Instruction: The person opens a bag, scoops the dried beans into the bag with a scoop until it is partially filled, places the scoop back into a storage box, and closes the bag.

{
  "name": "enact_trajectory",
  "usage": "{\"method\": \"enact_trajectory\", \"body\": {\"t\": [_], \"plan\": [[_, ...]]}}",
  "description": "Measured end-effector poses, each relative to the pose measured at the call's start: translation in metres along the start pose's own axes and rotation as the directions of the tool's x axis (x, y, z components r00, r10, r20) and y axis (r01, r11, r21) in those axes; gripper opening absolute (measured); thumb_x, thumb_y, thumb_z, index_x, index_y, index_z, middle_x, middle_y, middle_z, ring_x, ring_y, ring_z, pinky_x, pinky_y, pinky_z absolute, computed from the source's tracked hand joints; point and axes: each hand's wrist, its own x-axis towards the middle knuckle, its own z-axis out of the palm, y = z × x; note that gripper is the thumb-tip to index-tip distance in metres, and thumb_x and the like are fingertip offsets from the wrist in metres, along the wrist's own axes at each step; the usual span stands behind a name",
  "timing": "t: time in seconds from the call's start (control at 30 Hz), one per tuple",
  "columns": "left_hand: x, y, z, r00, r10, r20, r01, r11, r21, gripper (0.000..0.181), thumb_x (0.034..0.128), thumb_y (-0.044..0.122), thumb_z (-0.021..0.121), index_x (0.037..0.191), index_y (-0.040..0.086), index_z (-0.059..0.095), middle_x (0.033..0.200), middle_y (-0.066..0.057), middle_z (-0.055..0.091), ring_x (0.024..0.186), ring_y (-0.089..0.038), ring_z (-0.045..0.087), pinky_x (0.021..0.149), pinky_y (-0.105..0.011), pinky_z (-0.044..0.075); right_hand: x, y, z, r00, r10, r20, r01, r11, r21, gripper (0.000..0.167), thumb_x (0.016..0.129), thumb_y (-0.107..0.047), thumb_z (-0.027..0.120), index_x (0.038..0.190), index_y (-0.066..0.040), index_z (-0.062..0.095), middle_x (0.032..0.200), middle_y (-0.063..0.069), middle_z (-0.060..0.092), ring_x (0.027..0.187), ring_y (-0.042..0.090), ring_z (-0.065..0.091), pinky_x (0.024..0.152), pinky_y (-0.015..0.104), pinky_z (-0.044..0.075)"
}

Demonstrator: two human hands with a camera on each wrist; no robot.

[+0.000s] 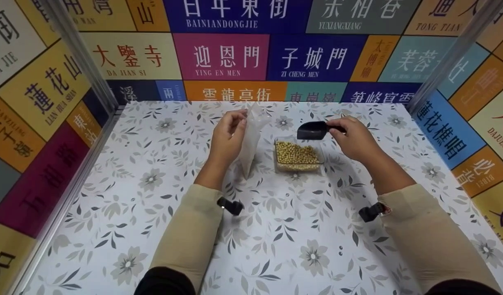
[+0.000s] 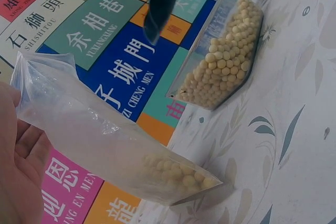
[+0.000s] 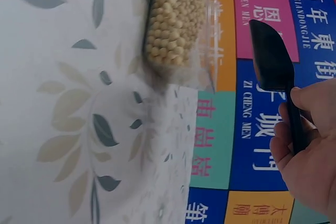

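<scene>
My left hand [image 1: 228, 137] grips the upper edge of a translucent plastic bag [image 1: 250, 145], which stands on the table. In the left wrist view, some soybeans [image 2: 176, 174] lie at the bottom of the bag [image 2: 100, 124]. My right hand [image 1: 351, 137] pinches the handle of a black scoop [image 1: 312, 130], held above a clear plastic box [image 1: 319, 168] of soybeans [image 1: 296, 153]. Seen from the right wrist, the fingers and thumb wrap the handle of the scoop [image 3: 272, 59]. Whether the scoop holds any beans cannot be made out.
The table [image 1: 271, 229] has a white cloth printed with grey flowers and leaves. Behind it and at both sides rise panels [image 1: 224, 57] of coloured blocks with Chinese lettering. Metal corner posts [image 1: 85, 53] join the panels.
</scene>
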Motion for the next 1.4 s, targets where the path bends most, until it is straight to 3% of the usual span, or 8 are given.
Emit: {"method": "enact_trajectory", "body": {"t": [0.23, 0.63, 0.97, 1.4], "plan": [[0.0, -0.001, 0.0, 1.0, -0.002, -0.004, 0.002, 1.0, -0.013, 0.014, 0.1112, 0.023, 0.056, 0.118, 0.012, 0.063, 0.143, 0.001, 0.068, 0.135, -0.012, 0.063, 0.118, -0.029, 0.052, 0.002, 0.01, 0.01, 1.0, 0.003, 0.025, -0.001, 0.998, -0.058, 0.038, 0.113, -0.022, 0.054, 0.147, -0.009, 0.063, 0.143, 0.019, 0.059, 0.13, 0.038, 0.059, 0.105, 0.057, 0.051], [0.001, 0.0, 0.001, 1.0, 0.013, -0.004, -0.013, 0.999, -0.04, 0.013, 0.1103, 0.02, 0.057, 0.117, 0.011, 0.065, 0.141, -0.002, 0.069, 0.133, -0.015, 0.065, 0.117, -0.03, 0.053, 0.006, 0.008, 0.017, 0.999, -0.025, 0.043, 0.032, 0.985, -0.172, 0.033, 0.111, -0.014, 0.055, 0.141, -0.007, 0.068, 0.135, 0.019, 0.062, 0.125, 0.039, 0.058, 0.101, 0.056, 0.052], [0.0, 0.0, -0.001, 1.0, 0.025, 0.002, -0.025, 1.0, -0.013, 0.016, 0.1109, 0.021, 0.056, 0.118, 0.009, 0.064, 0.142, -0.004, 0.069, 0.132, -0.016, 0.065, 0.116, -0.03, 0.053, 0.01, -0.004, 0.026, 0.99, -0.129, 0.06, 0.141, 0.933, -0.331, 0.03, 0.108, -0.012, 0.06, 0.135, -0.004, 0.072, 0.124, 0.02, 0.066, 0.122, 0.043, 0.059, 0.106, 0.058, 0.051], [-0.001, 0.0, 0.0, 1.0, 0.016, 0.003, -0.016, 1.0, -0.023, 0.015, 0.1107, 0.021, 0.056, 0.117, 0.009, 0.064, 0.142, -0.004, 0.069, 0.132, -0.015, 0.065, 0.115, -0.029, 0.053, 0.016, -0.005, 0.026, 0.98, -0.142, 0.138, 0.181, 0.927, -0.328, 0.029, 0.108, -0.008, 0.06, 0.134, -0.004, 0.073, 0.123, 0.021, 0.067, 0.12, 0.043, 0.059, 0.105, 0.058, 0.052]]}}
